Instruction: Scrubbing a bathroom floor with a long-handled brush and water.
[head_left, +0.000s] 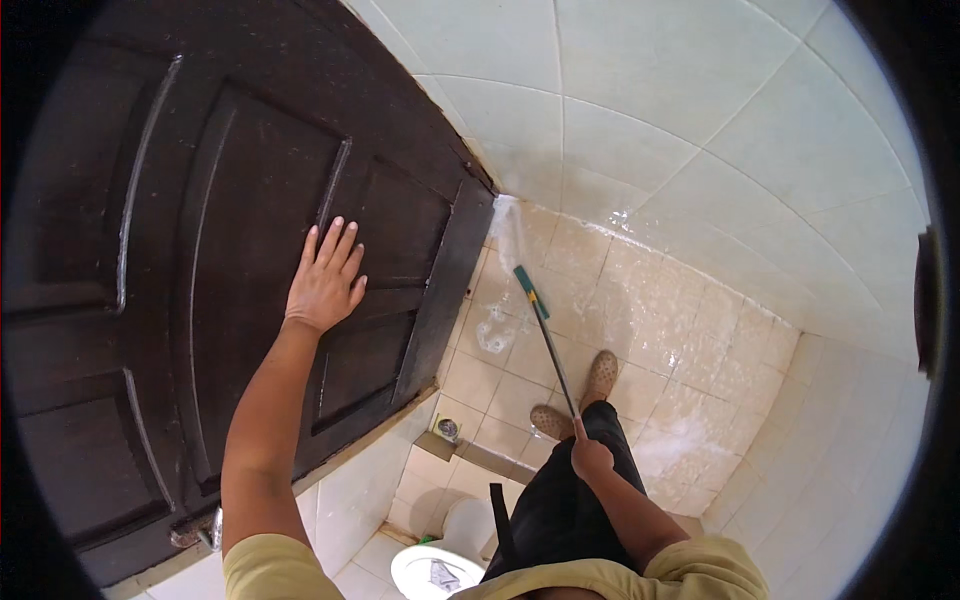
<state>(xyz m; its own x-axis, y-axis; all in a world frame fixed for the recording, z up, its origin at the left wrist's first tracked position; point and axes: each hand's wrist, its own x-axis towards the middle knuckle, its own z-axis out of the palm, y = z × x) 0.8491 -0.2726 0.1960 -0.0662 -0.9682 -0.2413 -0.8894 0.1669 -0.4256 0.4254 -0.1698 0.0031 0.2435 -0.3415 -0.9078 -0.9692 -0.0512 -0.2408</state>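
Note:
Spread flat, my left hand (324, 276) rests against the dark panelled wooden door (262, 187), fingers apart and holding nothing. My right hand (591, 456) grips the upper end of a long dark handle (553, 349) beside my thigh. At the handle's far end is a narrow green head (532, 291) with a yellow joint, down at the beige floor tiles (469, 379); whether it is a brush or a squeegee I cannot tell. White foam (508, 225) lies beyond the head, near the corner by the door. More suds (493, 330) sit on the tiles left of the handle.
Wet, shiny tiles run along the pale tiled wall (637, 127). My feet in brown perforated shoes (601, 373) stand on this floor. A floor drain (447, 428) lies by a low step (495, 463). Below it is a white toilet (435, 574). A metal door handle (217, 529) juts out lower left.

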